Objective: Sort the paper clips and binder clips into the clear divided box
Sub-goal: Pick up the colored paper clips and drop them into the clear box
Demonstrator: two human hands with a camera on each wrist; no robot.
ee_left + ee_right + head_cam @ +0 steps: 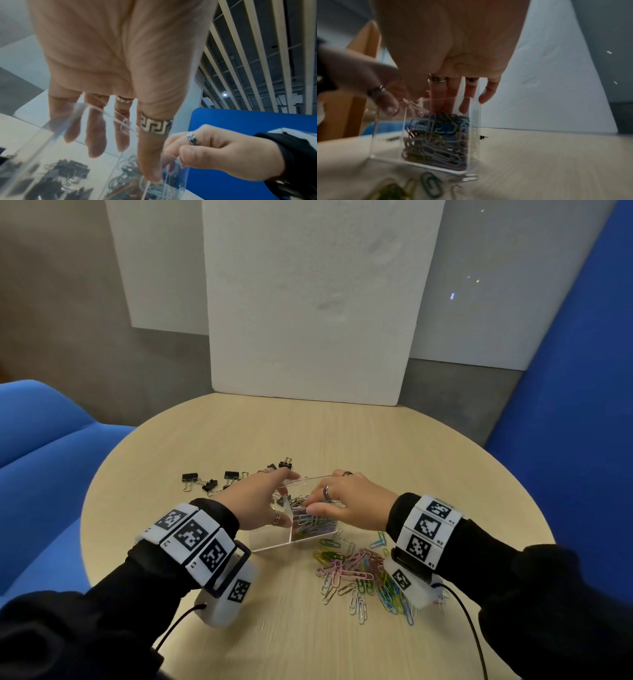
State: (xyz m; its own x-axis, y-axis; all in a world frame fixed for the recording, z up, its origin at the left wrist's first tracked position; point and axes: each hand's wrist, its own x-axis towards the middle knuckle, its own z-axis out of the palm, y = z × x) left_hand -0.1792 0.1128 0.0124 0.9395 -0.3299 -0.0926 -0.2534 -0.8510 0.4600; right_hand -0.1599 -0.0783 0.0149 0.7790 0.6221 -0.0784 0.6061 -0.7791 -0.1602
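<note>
The clear divided box (274, 542) sits on the round table (308, 433), somewhat nearer the near edge than the far edge, directly under both hands. Its long axis runs roughly left to right across the table, slightly skewed, with an inner partition splitting it; the right-hand compartment holds a deep heap of coloured paper clips (436, 142), and the left wrist view shows dark binder clips behind the box's clear wall, blurred. The right hand (352, 501) is over that right compartment, fingers reaching down inside the rim towards the heap and thumb drawn against the forefinger as if pinching; whether it holds a clip I cannot tell. The left hand (260, 501) is spread, fingers straight along the box's far and left walls and thumb at the partition, steadying it. Outward from the box, the loose paper clips (359, 573) lie just beside its right near corner, towards the near right edge, under the right wrist, pointing every way. The loose binder clips (212, 481) lie towards the far left, beside the left hand. Judgement: the right hand is nearer the paper clips, the left nearer the binder clips, and sorting is partly done.
</note>
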